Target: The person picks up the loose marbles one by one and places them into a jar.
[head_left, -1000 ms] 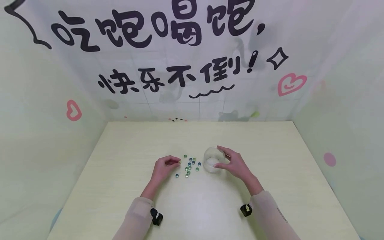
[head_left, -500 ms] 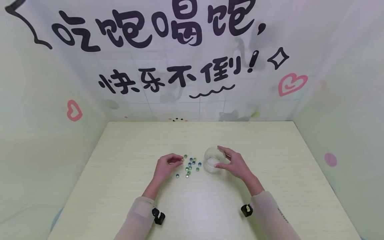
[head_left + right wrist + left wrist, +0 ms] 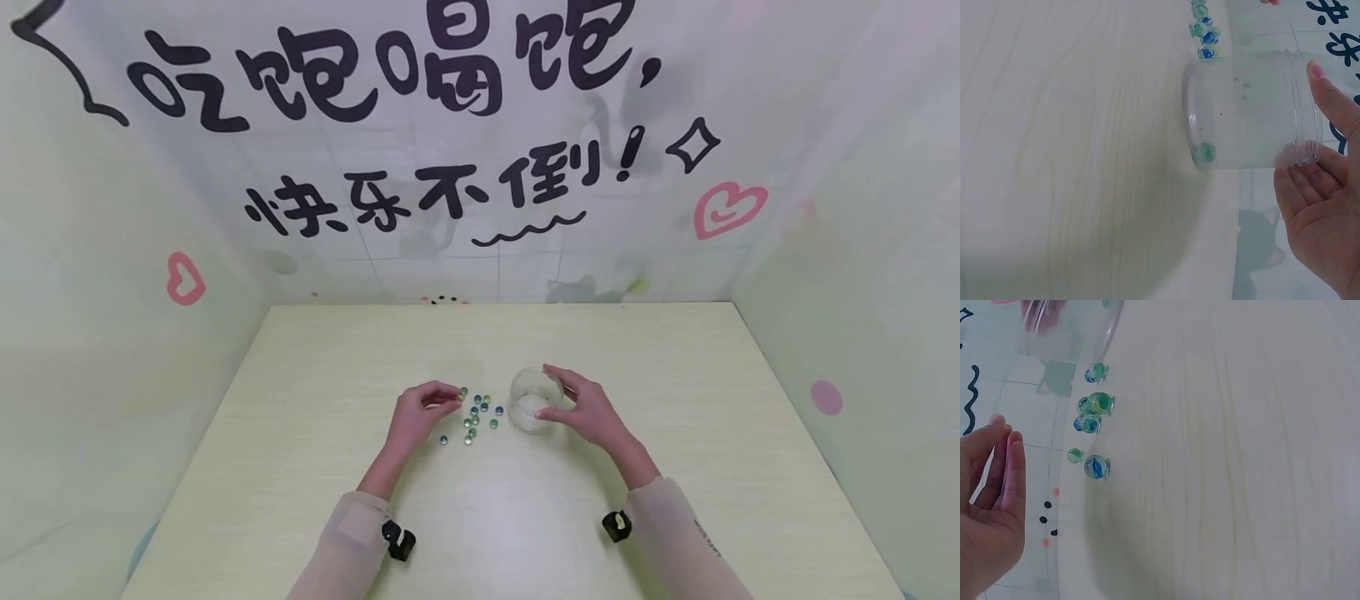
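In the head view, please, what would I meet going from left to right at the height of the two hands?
Left hand, main group of small round blue and green glassy marbles, transparent colourless cylindrical jar, right hand, purple oval on the pale right wall.

A booth-like nook, its wider setting unclear; printed walls stand round three sides of a pale worktop; they bear Chinese lettering and pink hearts.
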A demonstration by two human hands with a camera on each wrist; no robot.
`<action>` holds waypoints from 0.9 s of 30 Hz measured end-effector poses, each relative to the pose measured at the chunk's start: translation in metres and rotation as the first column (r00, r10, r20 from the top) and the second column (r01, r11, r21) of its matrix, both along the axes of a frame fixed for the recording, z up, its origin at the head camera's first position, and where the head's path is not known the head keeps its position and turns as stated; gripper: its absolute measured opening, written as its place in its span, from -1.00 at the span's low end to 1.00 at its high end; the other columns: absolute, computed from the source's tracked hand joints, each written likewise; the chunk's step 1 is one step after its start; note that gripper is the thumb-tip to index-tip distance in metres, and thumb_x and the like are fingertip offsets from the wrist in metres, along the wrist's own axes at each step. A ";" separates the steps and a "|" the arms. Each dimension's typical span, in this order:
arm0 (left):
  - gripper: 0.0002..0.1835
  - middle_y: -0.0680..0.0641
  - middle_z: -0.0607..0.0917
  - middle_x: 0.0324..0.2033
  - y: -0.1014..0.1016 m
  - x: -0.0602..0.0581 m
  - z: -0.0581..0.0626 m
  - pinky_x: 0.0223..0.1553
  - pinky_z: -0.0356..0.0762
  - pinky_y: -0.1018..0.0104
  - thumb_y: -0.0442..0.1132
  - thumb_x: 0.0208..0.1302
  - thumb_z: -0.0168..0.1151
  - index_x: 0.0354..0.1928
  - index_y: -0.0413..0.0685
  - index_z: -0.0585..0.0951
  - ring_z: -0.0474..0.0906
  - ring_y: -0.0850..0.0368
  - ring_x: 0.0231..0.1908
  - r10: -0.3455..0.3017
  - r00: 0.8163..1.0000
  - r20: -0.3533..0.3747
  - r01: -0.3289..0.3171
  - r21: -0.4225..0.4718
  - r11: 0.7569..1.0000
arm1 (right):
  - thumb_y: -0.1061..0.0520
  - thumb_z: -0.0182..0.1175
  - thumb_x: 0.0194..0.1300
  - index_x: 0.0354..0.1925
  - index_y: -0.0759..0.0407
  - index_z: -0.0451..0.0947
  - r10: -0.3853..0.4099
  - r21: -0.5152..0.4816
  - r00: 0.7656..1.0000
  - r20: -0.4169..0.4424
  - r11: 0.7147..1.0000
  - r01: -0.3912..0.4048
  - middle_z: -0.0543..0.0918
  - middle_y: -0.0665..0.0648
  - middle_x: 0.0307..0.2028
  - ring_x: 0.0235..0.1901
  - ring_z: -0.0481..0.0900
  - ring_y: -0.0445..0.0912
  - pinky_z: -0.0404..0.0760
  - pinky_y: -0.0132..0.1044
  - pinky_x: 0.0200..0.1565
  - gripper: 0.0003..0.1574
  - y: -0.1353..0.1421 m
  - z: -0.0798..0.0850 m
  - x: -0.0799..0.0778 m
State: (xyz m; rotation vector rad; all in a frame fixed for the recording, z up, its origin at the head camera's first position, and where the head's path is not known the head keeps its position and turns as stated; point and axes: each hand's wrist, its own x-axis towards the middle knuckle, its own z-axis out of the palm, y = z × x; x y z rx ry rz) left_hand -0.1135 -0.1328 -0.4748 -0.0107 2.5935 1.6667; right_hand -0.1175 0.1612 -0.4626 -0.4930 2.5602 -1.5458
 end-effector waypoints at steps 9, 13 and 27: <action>-0.81 -0.09 0.79 -0.16 0.002 0.000 0.004 -0.01 0.69 0.33 -0.34 0.20 0.40 -0.13 -0.05 0.74 0.72 0.10 -0.14 -0.013 1.000 -0.001 0.013 0.011 1.000 | 0.13 0.50 0.09 0.38 0.35 0.32 -0.007 0.009 1.000 0.020 1.000 0.007 0.43 0.38 0.36 0.39 0.35 0.26 0.45 0.00 0.34 -0.04 -0.001 0.001 0.000; -0.81 -0.09 0.79 -0.17 0.004 0.000 0.006 -0.02 0.69 0.33 -0.33 0.19 0.40 -0.13 -0.05 0.74 0.72 0.10 -0.14 -0.013 1.000 -0.001 0.013 0.012 1.000 | 0.13 0.50 0.09 0.38 0.34 0.31 -0.009 0.012 1.000 0.028 1.000 0.008 0.42 0.37 0.36 0.39 0.35 0.25 0.44 0.01 0.34 -0.03 -0.001 0.001 0.001; -0.81 -0.11 0.79 -0.17 0.009 0.002 0.013 -0.03 0.69 0.33 -0.35 0.18 0.41 -0.14 -0.08 0.73 0.72 0.05 -0.14 -0.030 0.999 -0.026 0.031 0.027 0.999 | 0.11 0.50 0.09 0.38 0.35 0.32 -0.013 0.017 1.000 0.025 1.000 0.013 0.43 0.37 0.36 0.39 0.35 0.25 0.44 0.02 0.34 -0.03 -0.002 0.001 0.001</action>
